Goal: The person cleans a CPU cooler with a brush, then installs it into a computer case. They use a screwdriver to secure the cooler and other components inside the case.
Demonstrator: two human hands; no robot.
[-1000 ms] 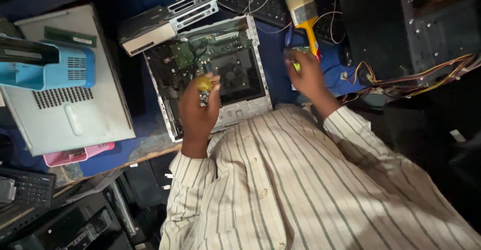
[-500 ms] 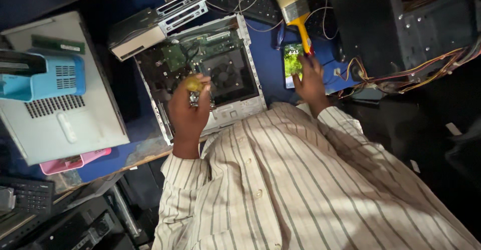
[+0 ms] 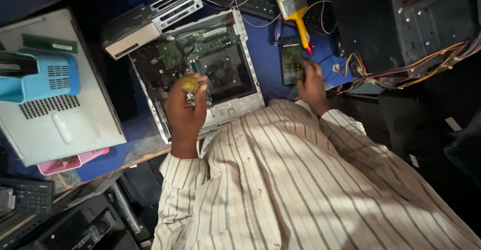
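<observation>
clamped in the left hand (image 3: 186, 110) is a screwdriver (image 3: 191, 84), its yellow-green handle end showing above the curled fingers; the shaft is hidden, so where the tip sits cannot be told. this fist hangs over the near edge of the open computer case (image 3: 200, 69), just left of the black fan (image 3: 220, 72) and near the green board (image 3: 198, 44). the right hand (image 3: 309, 82) lies flat, fingers spread and loose, on a dark phone (image 3: 289, 54) that rests on the blue mat (image 3: 268, 59) just right of the case; it presses or steadies the phone rather than closing round it. since a second ago the right hand has let go of a small greenish thing it held up and has come down onto the phone, while the left has kept its hold on the screwdriver over the same part of the case. as a judgement, the work on the case is paused, with attention turned to the phone. a paintbrush (image 3: 293, 7) with a yellow handle lies far of the phone, touching or nearly touching its far end. a drive unit (image 3: 150, 17) sits at the far left corner of the case. further left a grey cover panel (image 3: 60, 125) bears a blue box (image 3: 47, 77). a dark tower (image 3: 401, 24) with loose coloured wires (image 3: 396, 72) stands to the right.
</observation>
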